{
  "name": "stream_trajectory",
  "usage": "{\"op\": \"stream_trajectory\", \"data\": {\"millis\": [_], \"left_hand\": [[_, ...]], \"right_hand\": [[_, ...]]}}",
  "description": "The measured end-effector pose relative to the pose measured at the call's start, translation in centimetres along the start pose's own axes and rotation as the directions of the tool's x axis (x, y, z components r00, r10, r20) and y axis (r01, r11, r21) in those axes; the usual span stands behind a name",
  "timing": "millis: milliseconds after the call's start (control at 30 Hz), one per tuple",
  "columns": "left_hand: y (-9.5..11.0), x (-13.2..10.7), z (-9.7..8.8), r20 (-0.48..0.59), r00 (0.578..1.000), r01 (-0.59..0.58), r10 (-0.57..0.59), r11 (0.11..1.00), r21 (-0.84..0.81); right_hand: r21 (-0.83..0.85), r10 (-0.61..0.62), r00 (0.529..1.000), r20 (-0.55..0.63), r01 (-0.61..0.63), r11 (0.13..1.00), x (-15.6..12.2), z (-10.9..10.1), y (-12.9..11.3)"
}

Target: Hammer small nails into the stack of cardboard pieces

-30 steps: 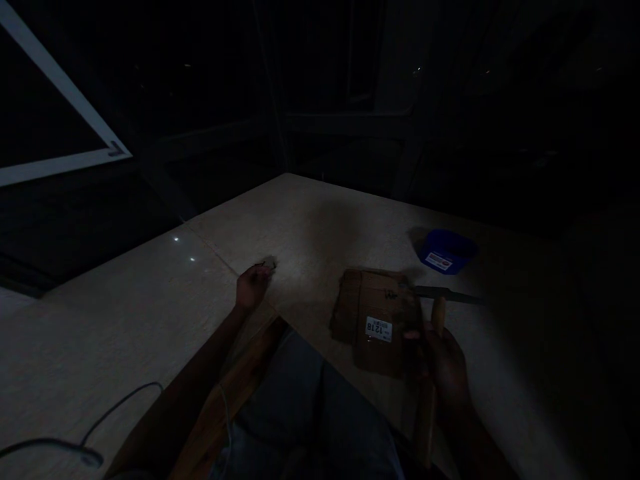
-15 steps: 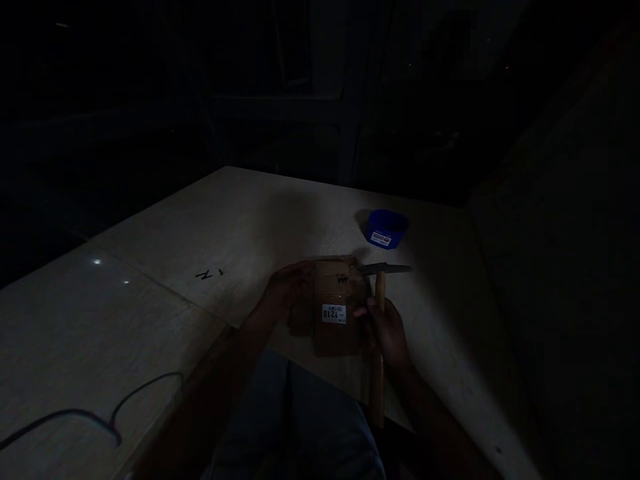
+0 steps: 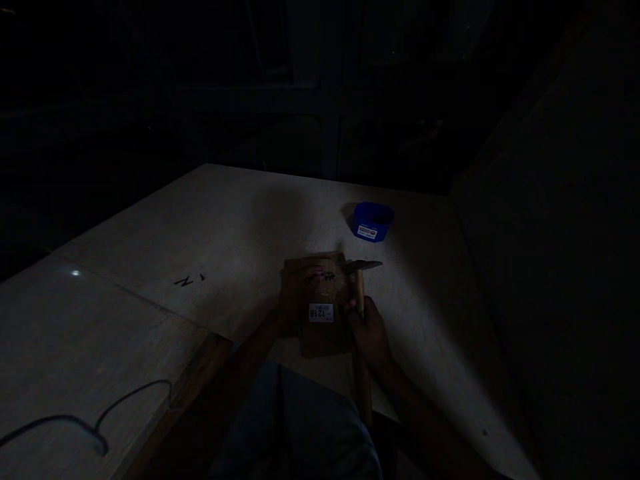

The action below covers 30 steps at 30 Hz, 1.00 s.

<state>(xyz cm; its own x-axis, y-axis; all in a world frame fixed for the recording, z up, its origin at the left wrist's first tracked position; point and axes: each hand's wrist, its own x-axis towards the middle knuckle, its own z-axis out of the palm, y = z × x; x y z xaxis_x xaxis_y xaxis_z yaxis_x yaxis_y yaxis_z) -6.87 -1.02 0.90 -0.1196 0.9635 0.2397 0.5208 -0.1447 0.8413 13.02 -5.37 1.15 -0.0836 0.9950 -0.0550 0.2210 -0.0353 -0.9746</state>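
In dim light a piece of brown cardboard [image 3: 325, 327] with a white "1218" label lies on a pale table [image 3: 225, 233]. My left hand [image 3: 295, 297] rests on the cardboard's left part, fingers bent over its top near some small dark thing I cannot make out. My right hand [image 3: 367, 333] grips the wooden handle of a hammer [image 3: 360, 293]. The hammer's metal head lies over the cardboard's upper right corner. The handle's end reaches down past my wrist toward my lap.
A blue round tub [image 3: 373, 221] with a label stands behind the cardboard. Small dark nails [image 3: 186, 281] lie on the table to the left. A dark cable [image 3: 100, 427] curls at the lower left. A wooden strip [image 3: 200, 367] edges the table near my lap. Surroundings are dark.
My left hand came from the small nails at the left onto the cardboard. My right hand with the hammer moved closer over the cardboard. The camera turned right.
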Motion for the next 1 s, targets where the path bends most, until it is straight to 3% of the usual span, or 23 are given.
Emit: {"op": "stream_trajectory", "data": {"millis": [200,500,800,1000], "left_hand": [[-0.1,0.2,-0.5,0.084,0.993,-0.086,0.078,0.991,0.099],[-1.0,0.1,-0.3,0.129,0.987,-0.111,0.095,0.986,0.127],[-1.4,-0.7,0.4,0.032,0.997,-0.074,0.072,0.992,0.099],[-1.1,-0.9,0.4,-0.003,1.0,-0.006,0.007,0.997,0.079]], "right_hand": [[0.011,0.011,1.0,0.007,-0.011,1.0,-0.1,0.1,-0.2],[-0.024,-0.017,1.0,0.003,0.017,1.0,-0.1,-0.1,-0.6],[0.018,-0.03,0.999,0.022,0.029,0.999,-0.1,-0.1,-0.1],[0.08,-0.053,0.985,0.164,0.04,0.996,0.2,-1.7,-2.4]]}}
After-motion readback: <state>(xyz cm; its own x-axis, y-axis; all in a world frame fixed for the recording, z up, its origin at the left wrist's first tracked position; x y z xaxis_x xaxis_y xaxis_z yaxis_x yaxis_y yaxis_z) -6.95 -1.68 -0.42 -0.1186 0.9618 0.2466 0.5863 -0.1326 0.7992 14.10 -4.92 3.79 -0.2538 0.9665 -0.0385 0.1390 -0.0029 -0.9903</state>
